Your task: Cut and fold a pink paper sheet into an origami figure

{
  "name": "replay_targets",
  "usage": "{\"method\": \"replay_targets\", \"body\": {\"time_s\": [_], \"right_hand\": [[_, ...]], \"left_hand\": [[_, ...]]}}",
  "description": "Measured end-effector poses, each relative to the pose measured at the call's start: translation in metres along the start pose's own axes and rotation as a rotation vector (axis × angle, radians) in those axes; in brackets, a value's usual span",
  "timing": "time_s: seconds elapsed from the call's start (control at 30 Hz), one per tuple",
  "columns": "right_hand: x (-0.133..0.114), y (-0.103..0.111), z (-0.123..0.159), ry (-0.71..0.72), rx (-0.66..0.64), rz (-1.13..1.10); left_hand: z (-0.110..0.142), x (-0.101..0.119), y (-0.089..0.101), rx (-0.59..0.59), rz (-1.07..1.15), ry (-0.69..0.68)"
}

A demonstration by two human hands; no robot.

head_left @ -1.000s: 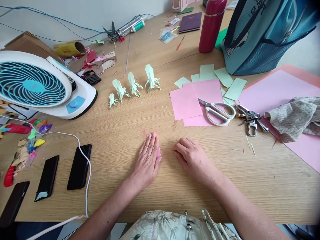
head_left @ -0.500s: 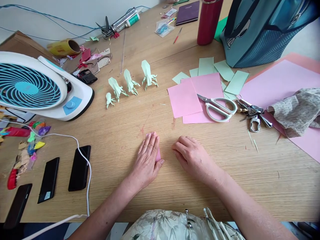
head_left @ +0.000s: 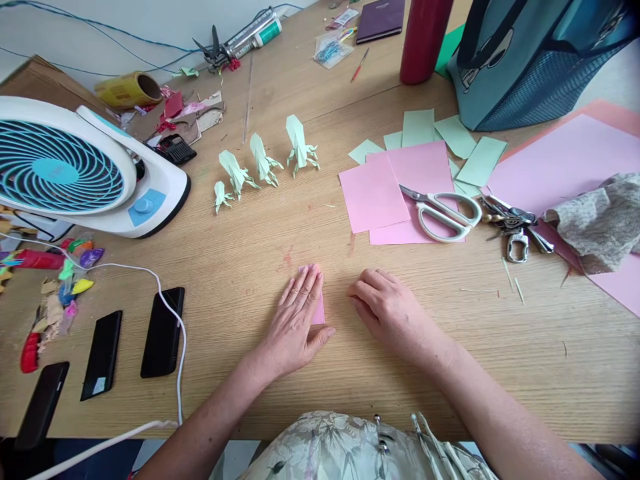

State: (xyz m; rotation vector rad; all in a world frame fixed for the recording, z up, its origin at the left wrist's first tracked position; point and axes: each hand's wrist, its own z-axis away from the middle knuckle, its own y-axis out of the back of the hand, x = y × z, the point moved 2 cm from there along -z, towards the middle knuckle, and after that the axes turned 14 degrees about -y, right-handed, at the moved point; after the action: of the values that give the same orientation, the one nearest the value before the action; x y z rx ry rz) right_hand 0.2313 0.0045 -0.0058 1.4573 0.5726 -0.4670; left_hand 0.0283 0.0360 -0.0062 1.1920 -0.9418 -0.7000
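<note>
My left hand lies flat with its fingers stretched over a small piece of pink paper on the table. Most of that paper is hidden under the fingers; its right edge and lower corner show. A short way to the right, my right hand rests on the table with its fingers curled in, and no object shows in it. Beyond the hands lie pink paper squares with white-handled scissors on top. Several pale green folded paper figures stand in a row farther back.
A white and blue fan and several black phones are at the left, with a white cable crossing one. Green paper pieces, keys, a grey cloth, a red bottle and a blue bag are at the right.
The left thumb has spread a little away from the paper, and more of the paper's lower corner shows. The right hand stays curled in place. The whole view has shifted slightly.
</note>
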Motion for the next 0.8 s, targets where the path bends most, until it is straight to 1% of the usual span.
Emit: {"method": "replay_targets", "body": {"time_s": [0.13,0.23,0.3,0.33,0.4,0.47,0.53,0.63,0.7,0.8], "right_hand": [[0.001,-0.001,-0.001,0.004,0.002,-0.002],[0.001,-0.002,-0.001,0.011,0.004,-0.009],[0.001,-0.002,-0.001,0.014,0.005,-0.010],[0.001,-0.002,-0.001,0.016,0.006,-0.009],[0.001,-0.002,-0.001,0.019,0.008,-0.010],[0.001,-0.003,-0.001,0.022,0.008,-0.014],[0.002,-0.003,-0.001,0.024,0.010,-0.018],[0.002,-0.004,-0.001,0.024,0.012,-0.019],[0.003,-0.004,-0.001,0.027,0.010,-0.020],[0.003,-0.004,-0.001,0.030,0.013,-0.021]], "left_hand": [[0.002,-0.004,0.002,0.014,0.043,-0.003],[0.005,-0.008,0.001,0.048,0.142,-0.063],[0.006,-0.009,0.001,0.126,0.213,-0.081],[0.006,-0.010,0.001,0.192,0.226,-0.066],[0.006,-0.008,0.002,0.310,0.193,0.027],[0.007,-0.005,0.002,0.366,0.129,0.146],[0.007,-0.001,0.002,0.380,0.066,0.250],[0.009,0.002,0.004,0.400,-0.001,0.367],[0.010,0.001,0.005,0.403,-0.002,0.439],[0.009,-0.004,0.007,0.363,0.053,0.558]]}}
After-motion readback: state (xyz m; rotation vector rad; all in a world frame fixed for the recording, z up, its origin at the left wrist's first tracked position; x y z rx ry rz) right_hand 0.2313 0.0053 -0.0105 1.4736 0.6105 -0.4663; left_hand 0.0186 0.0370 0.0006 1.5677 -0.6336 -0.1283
